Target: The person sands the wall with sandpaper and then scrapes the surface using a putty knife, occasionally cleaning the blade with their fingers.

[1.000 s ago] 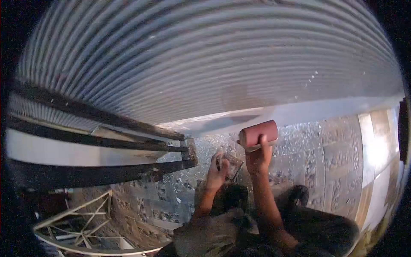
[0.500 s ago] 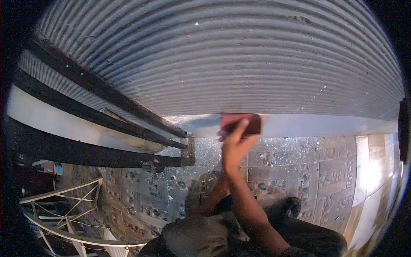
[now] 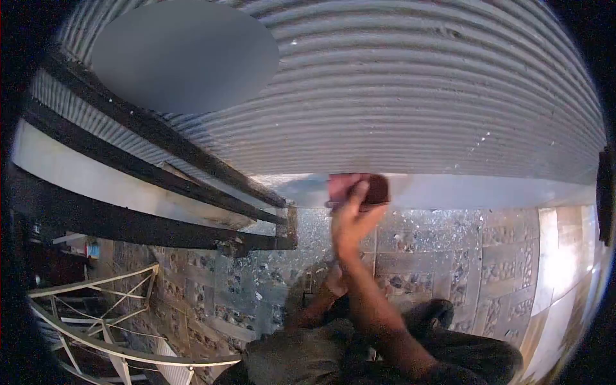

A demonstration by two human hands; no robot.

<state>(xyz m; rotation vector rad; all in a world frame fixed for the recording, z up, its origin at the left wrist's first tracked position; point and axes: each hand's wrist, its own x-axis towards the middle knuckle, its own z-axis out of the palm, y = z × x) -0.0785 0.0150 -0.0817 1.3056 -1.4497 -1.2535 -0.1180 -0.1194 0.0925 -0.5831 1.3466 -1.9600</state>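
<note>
My right hand is closed on a folded reddish-brown sheet of sandpaper. It presses the sheet against the smooth white band low on the wall, just under the ribbed grey surface. The sheet and fingers are a little blurred. My left hand is lower down, close to the right wrist and partly behind the right forearm. Its fingers are hidden, so what it holds, if anything, does not show.
Dark beams run along the left and end in a post near the hands. White flecks lie on the patterned tile floor. A pale metal frame stands at lower left. A grey oval blur covers the upper left.
The right hand and sandpaper stay at nearly the same spot on the white band. More of the left hand shows beside the right wrist. The view has shifted slightly, and the grey oval has appeared.
</note>
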